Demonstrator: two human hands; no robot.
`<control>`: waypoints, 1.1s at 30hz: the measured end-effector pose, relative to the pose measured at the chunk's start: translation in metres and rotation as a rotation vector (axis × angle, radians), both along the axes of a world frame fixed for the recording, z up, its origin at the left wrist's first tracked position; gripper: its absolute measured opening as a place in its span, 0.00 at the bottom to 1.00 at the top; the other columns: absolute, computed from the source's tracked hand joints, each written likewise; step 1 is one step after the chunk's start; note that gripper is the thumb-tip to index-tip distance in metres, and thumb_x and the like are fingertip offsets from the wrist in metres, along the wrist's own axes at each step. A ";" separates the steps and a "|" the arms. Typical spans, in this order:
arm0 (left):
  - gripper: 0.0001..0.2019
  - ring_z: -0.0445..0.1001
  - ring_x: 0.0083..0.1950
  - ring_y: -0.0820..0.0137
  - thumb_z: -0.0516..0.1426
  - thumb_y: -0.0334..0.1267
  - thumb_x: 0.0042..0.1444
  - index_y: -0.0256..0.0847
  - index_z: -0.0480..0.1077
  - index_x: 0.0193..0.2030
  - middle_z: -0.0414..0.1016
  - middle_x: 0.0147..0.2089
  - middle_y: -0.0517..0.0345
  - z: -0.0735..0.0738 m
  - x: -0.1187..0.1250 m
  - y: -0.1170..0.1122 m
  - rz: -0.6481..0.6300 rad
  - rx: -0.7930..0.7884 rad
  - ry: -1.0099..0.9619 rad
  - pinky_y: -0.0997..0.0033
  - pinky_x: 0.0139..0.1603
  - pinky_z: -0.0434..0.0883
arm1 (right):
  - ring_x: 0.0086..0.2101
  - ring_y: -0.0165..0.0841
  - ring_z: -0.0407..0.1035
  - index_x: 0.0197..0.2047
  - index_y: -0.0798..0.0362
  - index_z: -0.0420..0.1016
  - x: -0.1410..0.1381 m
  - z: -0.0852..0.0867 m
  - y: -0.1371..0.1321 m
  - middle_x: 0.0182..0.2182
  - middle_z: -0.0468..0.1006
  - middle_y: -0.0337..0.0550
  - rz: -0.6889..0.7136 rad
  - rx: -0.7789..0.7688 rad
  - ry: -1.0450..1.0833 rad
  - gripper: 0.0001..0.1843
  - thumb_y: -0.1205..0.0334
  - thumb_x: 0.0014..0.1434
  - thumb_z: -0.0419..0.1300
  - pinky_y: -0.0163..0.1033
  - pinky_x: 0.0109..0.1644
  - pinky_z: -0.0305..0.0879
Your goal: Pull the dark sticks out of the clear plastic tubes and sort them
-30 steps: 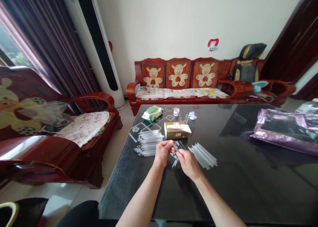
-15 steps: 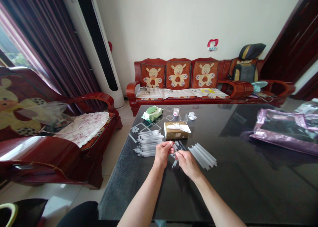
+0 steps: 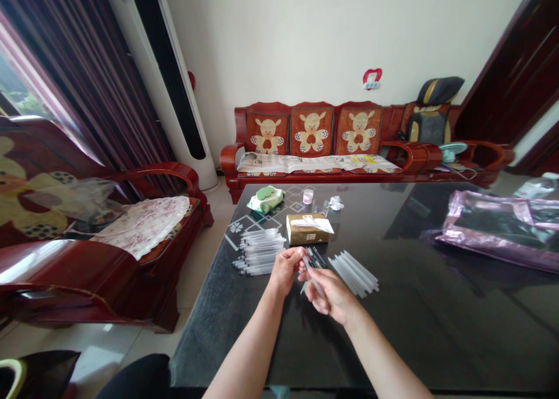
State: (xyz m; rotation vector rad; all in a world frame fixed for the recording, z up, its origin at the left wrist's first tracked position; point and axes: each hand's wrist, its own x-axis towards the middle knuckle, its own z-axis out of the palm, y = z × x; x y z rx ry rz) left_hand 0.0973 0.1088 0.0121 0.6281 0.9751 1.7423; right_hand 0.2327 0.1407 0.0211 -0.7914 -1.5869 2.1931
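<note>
Over the near part of the dark table, my left hand (image 3: 288, 266) pinches the upper end of a slim, frosted pen barrel (image 3: 313, 278). My right hand (image 3: 332, 294) grips the same barrel lower down, its thumb along it and the fingers curled beneath. Just beyond my hands lie several thin black pen parts (image 3: 317, 258), partly covered by my fingers. To the right is a row of frosted tubes (image 3: 353, 273). On the left, a stack of similar tubes (image 3: 261, 251) shows dark tips at some ends.
A brown tissue box (image 3: 309, 236) stands behind the pen parts. Farther back are a green wipes pack (image 3: 266, 200), a small white jar (image 3: 308, 196), a clear glass (image 3: 322, 207) and a crumpled tissue (image 3: 336, 203). A purple-edged clear bag (image 3: 454, 236) lies on the right of the table (image 3: 419, 341).
My right hand has turned, with its fingers now under the pen barrel and more of the barrel showing. My left hand stays at nearly the same place. The view has shifted slightly.
</note>
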 end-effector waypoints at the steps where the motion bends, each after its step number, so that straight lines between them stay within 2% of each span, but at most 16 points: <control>1: 0.17 0.62 0.20 0.81 0.66 0.46 0.43 0.31 0.76 0.31 0.71 0.23 0.57 0.000 0.001 0.000 0.012 0.000 -0.002 0.80 0.21 0.60 | 0.10 0.20 0.42 0.36 0.54 0.67 0.000 0.000 0.000 0.14 0.62 0.30 -0.007 0.019 0.002 0.24 0.39 0.56 0.50 0.30 0.14 0.42; 3: 0.17 0.63 0.19 0.80 0.67 0.45 0.41 0.31 0.76 0.31 0.71 0.22 0.57 -0.001 0.001 0.002 0.067 -0.020 -0.007 0.79 0.22 0.62 | 0.11 0.21 0.42 0.30 0.53 0.66 -0.001 0.000 -0.001 0.12 0.56 0.29 -0.087 0.223 -0.071 0.22 0.42 0.58 0.50 0.31 0.15 0.43; 6: 0.18 0.63 0.18 0.79 0.67 0.46 0.39 0.30 0.76 0.29 0.70 0.19 0.59 -0.003 -0.010 0.007 0.273 -0.055 -0.034 0.78 0.21 0.62 | 0.16 0.27 0.57 0.25 0.52 0.66 -0.001 -0.002 -0.005 0.16 0.65 0.38 -0.262 0.817 -0.316 0.19 0.49 0.61 0.48 0.34 0.23 0.49; 8: 0.18 0.63 0.19 0.80 0.67 0.46 0.37 0.31 0.75 0.27 0.70 0.20 0.59 -0.001 -0.024 0.010 0.458 -0.038 -0.053 0.79 0.22 0.63 | 0.21 0.31 0.64 0.26 0.51 0.68 0.000 -0.003 -0.008 0.20 0.71 0.43 -0.311 1.140 -0.498 0.17 0.53 0.62 0.47 0.36 0.27 0.49; 9: 0.18 0.64 0.20 0.79 0.67 0.46 0.37 0.31 0.75 0.27 0.70 0.21 0.59 0.001 -0.031 0.010 0.502 -0.029 -0.032 0.79 0.23 0.64 | 0.22 0.33 0.66 0.28 0.50 0.68 0.001 -0.003 -0.008 0.21 0.73 0.43 -0.306 1.230 -0.574 0.17 0.55 0.63 0.47 0.37 0.27 0.49; 10: 0.17 0.65 0.21 0.79 0.66 0.46 0.39 0.31 0.75 0.29 0.71 0.21 0.58 0.003 -0.037 0.011 0.494 -0.025 0.010 0.78 0.23 0.65 | 0.23 0.33 0.67 0.28 0.50 0.68 0.002 -0.003 -0.006 0.21 0.74 0.43 -0.291 1.277 -0.634 0.17 0.55 0.63 0.46 0.37 0.28 0.48; 12: 0.17 0.66 0.21 0.77 0.65 0.46 0.42 0.32 0.75 0.30 0.72 0.22 0.58 0.005 -0.042 0.010 0.418 -0.026 0.119 0.77 0.24 0.66 | 0.26 0.34 0.69 0.29 0.50 0.69 0.005 -0.001 0.001 0.23 0.76 0.44 -0.269 1.285 -0.710 0.18 0.55 0.64 0.45 0.36 0.28 0.49; 15: 0.15 0.66 0.18 0.76 0.63 0.46 0.45 0.34 0.74 0.31 0.71 0.20 0.59 -0.002 -0.031 0.007 0.307 -0.108 0.299 0.76 0.21 0.65 | 0.30 0.34 0.71 0.35 0.51 0.71 0.014 0.003 0.024 0.28 0.79 0.45 -0.326 1.238 -0.789 0.17 0.57 0.65 0.44 0.35 0.30 0.51; 17: 0.12 0.66 0.16 0.74 0.62 0.44 0.46 0.37 0.72 0.32 0.71 0.18 0.61 -0.010 -0.019 0.005 0.296 -0.184 0.424 0.76 0.19 0.62 | 0.31 0.35 0.72 0.39 0.52 0.72 0.026 0.006 0.041 0.31 0.79 0.46 -0.394 1.234 -0.864 0.15 0.59 0.64 0.45 0.35 0.30 0.52; 19: 0.09 0.66 0.15 0.74 0.62 0.41 0.46 0.39 0.71 0.32 0.70 0.18 0.62 -0.020 -0.007 0.004 0.298 -0.231 0.569 0.77 0.20 0.60 | 0.31 0.36 0.72 0.37 0.52 0.74 0.040 0.006 0.057 0.31 0.79 0.48 -0.440 1.236 -0.965 0.13 0.59 0.61 0.49 0.36 0.29 0.52; 24: 0.02 0.67 0.21 0.74 0.61 0.32 0.47 0.40 0.71 0.27 0.70 0.21 0.61 -0.034 0.007 0.012 0.351 -0.255 0.946 0.75 0.28 0.60 | 0.31 0.40 0.73 0.30 0.52 0.78 0.063 -0.002 0.077 0.31 0.80 0.52 -0.427 1.213 -1.172 0.13 0.59 0.58 0.53 0.38 0.28 0.54; 28: 0.05 0.69 0.29 0.73 0.60 0.28 0.46 0.39 0.73 0.32 0.71 0.32 0.58 -0.042 0.012 0.019 0.373 -0.288 1.147 0.74 0.34 0.63 | 0.33 0.40 0.74 0.31 0.53 0.79 0.058 -0.009 0.079 0.33 0.80 0.52 -0.413 1.271 -1.262 0.13 0.62 0.58 0.53 0.38 0.31 0.59; 33: 0.12 0.70 0.31 0.73 0.60 0.28 0.48 0.39 0.74 0.41 0.70 0.38 0.56 -0.048 0.016 0.018 0.327 -0.270 1.206 0.73 0.37 0.66 | 0.34 0.40 0.73 0.31 0.55 0.78 0.055 -0.016 0.081 0.34 0.79 0.52 -0.395 1.367 -1.298 0.12 0.63 0.59 0.53 0.38 0.32 0.61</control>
